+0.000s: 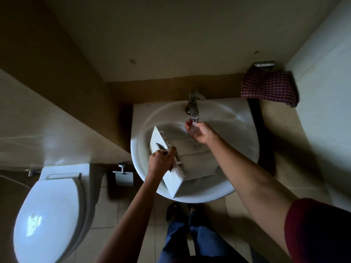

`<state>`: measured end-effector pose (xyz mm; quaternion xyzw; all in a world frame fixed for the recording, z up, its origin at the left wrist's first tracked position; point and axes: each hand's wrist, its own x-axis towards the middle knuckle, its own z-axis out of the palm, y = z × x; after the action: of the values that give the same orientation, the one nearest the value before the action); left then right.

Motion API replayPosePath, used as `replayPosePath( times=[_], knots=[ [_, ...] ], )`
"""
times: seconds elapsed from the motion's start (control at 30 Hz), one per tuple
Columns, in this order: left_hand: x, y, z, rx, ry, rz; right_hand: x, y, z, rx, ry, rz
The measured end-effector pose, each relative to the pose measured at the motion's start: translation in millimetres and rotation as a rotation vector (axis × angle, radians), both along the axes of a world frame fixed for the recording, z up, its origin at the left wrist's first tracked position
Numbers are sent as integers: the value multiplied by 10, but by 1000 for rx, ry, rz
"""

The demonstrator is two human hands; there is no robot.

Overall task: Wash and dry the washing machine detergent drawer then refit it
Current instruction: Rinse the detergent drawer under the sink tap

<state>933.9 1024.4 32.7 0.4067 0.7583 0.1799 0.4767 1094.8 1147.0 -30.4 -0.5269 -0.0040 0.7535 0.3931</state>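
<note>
At the bottom edge of the view, blue trouser legs (190, 242) and dark sandals (173, 210) stood on the tiled floor (106, 215), the feet dim and hard to make out below the basin. A dark red sleeve (319, 232) covered the right upper arm and was cut off by the frame. To the left sat a white toilet (49, 215) with its lid down, its near side cropped. A paper holder (123, 175) hung on the wall beyond it, just beside the sink's left rim.

Above the legs, the white sink (190, 197) held the detergent drawer (175, 180). It lay tilted in the bowl, with its flat front panel raised toward the left rim and its body stretching right across the basin. Shadow made the compartments impossible to make out.

The left hand (159, 161) gripped the drawer at the front panel, its fingers (171, 149) curled over the panel's edge beside a dark handle recess. The hand hid the middle of the panel.

Farther in, the right hand (199, 132) was held palm up under the tap (192, 103), apart from the drawer. Its fingers (188, 124) were loosely cupped and grasped nothing, and water (195, 118) fell into the palm.

At the back right, a red checked cloth (269, 88) hung from a metal bracket (265, 63) on the wall, its lower corner lost in shadow.
</note>
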Motion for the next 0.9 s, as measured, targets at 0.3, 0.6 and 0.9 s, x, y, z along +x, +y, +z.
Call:
replayPosePath(
  times=[0.3, 0.6, 0.9],
  knots=[
    [6, -10, -55, 7, 41, -61, -229, -479, -152, 961, -984, 1224],
    [20, -34, -100, 27, 65, -25, 151, -249, -492, 387, -1132, 1381],
    [-49, 48, -64, -14, 64, -139, -247, -218, -356, 555, -1183, 1545]
  ],
)
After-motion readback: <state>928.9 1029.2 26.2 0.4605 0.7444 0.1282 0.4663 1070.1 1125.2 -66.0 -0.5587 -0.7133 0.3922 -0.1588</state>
